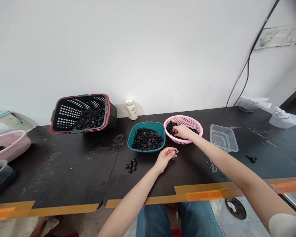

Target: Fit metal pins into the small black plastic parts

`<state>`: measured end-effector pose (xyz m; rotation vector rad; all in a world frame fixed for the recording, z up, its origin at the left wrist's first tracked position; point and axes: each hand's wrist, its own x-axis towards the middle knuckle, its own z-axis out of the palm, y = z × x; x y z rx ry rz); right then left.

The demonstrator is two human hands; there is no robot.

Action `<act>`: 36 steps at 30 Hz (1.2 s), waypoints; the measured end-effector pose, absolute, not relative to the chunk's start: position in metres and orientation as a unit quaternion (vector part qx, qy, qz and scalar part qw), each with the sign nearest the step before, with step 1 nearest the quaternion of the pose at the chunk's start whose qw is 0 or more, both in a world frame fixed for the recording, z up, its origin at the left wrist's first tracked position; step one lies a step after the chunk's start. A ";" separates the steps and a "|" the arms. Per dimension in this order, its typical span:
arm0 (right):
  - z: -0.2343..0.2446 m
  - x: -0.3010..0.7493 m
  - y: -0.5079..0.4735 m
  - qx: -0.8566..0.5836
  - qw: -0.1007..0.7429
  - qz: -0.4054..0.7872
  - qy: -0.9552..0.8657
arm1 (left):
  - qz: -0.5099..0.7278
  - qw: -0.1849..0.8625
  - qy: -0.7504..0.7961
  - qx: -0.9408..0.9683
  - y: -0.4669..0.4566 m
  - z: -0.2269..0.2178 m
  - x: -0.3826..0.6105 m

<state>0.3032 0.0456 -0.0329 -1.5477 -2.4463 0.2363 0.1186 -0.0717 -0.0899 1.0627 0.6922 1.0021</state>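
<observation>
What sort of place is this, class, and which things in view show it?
Likely a small parts workshop: a tape-edged black table, a teal bowl of small black parts, and a pink perforated bowl.

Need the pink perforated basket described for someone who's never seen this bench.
On the black tabletop, find the teal bowl of small black discs near the middle. Immediately to its right sits a round pink perforated basket, with the person's right hand dipped into the black pieces inside. The other pink container, far off at the left edge, has no hand in it.
</observation>
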 end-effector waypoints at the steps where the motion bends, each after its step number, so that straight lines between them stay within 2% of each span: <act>1: -0.033 0.302 0.047 -0.528 0.122 0.084 -0.837 | 0.446 0.689 0.311 0.478 -0.072 -0.090 0.119; 6: -0.025 0.305 0.041 -0.528 0.173 0.090 -0.827 | 0.440 0.687 0.314 0.485 -0.070 -0.090 0.117; 9: -0.013 0.313 0.017 -0.528 0.266 0.131 -0.796 | 0.441 0.685 0.319 0.484 -0.070 -0.091 0.118; 11: -0.009 0.316 -0.009 -0.484 0.395 0.279 -0.730 | 0.452 0.667 0.328 0.493 -0.072 -0.092 0.120; 13: -0.011 0.315 -0.036 -0.421 0.465 0.403 -0.667 | 0.471 0.613 0.349 0.530 -0.077 -0.092 0.123; 16: -0.025 0.305 -0.066 -0.367 0.481 0.518 -0.605 | 0.496 0.481 0.387 0.610 -0.087 -0.090 0.125; 21: -0.056 0.292 -0.077 -0.367 0.514 0.536 -0.560 | 0.540 0.345 0.417 0.645 -0.098 -0.085 0.122; 27: -0.070 0.290 -0.077 -0.385 0.489 0.538 -0.568 | 0.554 0.282 0.406 0.669 -0.099 -0.084 0.122; 36: -0.069 0.292 -0.079 -0.371 0.485 0.542 -0.577 | 0.535 0.242 0.401 0.703 -0.099 -0.080 0.121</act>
